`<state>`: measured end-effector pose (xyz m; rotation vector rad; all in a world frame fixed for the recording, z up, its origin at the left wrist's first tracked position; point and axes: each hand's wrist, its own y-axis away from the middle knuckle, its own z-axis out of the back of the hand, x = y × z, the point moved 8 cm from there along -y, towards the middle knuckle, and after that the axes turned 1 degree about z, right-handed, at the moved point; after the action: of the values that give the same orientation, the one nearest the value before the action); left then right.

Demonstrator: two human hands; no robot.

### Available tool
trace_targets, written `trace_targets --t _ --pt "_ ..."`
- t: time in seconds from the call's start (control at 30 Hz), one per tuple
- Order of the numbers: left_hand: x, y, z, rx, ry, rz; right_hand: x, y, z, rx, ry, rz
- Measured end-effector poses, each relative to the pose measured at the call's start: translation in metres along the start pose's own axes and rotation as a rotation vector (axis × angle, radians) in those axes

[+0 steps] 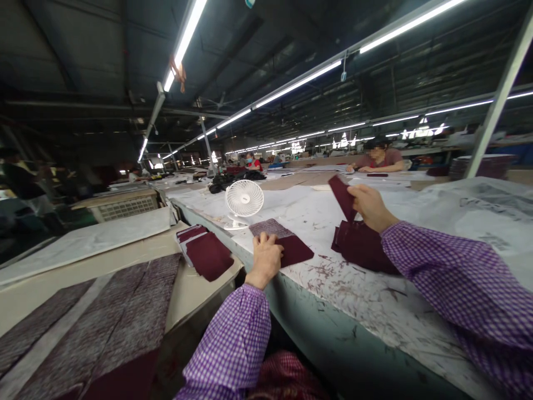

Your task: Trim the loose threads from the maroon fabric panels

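Observation:
My left hand rests with bent, slightly spread fingers on a fabric panel, part mottled grey and part maroon, at the table's near edge. Held up in my right hand is a maroon fabric piece, pinched between thumb and fingers. Just below that hand lies a pile of maroon fabric pieces, partly hidden by my sleeve. On the lower surface to the left sits a stack of maroon and grey pieces.
A white fan stands on the table beyond my left hand. Thread scraps litter the white covering. Long mottled grey panels lie at lower left. Clear plastic sheeting covers the right side. A co-worker sits across the table.

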<state>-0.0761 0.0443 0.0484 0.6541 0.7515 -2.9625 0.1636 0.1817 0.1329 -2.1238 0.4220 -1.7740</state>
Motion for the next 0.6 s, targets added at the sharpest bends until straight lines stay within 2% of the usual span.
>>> trace_targets --t 0.07,0.13,0.2,0.23,0.27,0.3,0.33,0.4,0.43,0.53,0.6 --pt "-0.001 0.01 0.003 -0.036 0.38 0.137 0.009 0.03 -0.03 0.24 0.111 0.03" --pt "-0.005 0.026 -0.013 0.096 0.904 0.316 0.02 0.08 -0.074 0.7 0.339 0.154" --pt "-0.017 0.044 -0.028 0.248 1.303 0.427 0.02 0.134 -0.102 1.149 0.453 0.162" --pt "-0.018 0.052 -0.031 0.229 1.401 0.476 0.018 0.155 -0.107 1.324 0.471 0.133" --pt "-0.015 0.06 -0.031 0.168 1.448 0.524 0.017 0.164 -0.108 1.394 0.48 0.109" --pt "-0.011 0.067 -0.03 0.094 1.466 0.56 0.016 0.162 -0.107 1.367 0.494 0.099" --pt "-0.008 0.074 -0.03 0.029 1.472 0.582 0.014 0.151 -0.102 1.259 0.517 0.104" --pt "-0.008 0.084 -0.03 -0.015 1.491 0.589 0.005 0.125 -0.088 1.023 0.573 0.087" --pt "-0.01 0.087 -0.031 -0.011 1.507 0.585 -0.005 0.117 -0.082 0.99 0.587 0.04" --pt "-0.017 0.096 -0.034 0.051 1.524 0.582 -0.037 0.123 -0.076 1.135 0.48 -0.213" --pt "-0.022 0.096 -0.034 0.119 1.511 0.552 -0.046 0.13 -0.075 1.166 0.368 -0.331"
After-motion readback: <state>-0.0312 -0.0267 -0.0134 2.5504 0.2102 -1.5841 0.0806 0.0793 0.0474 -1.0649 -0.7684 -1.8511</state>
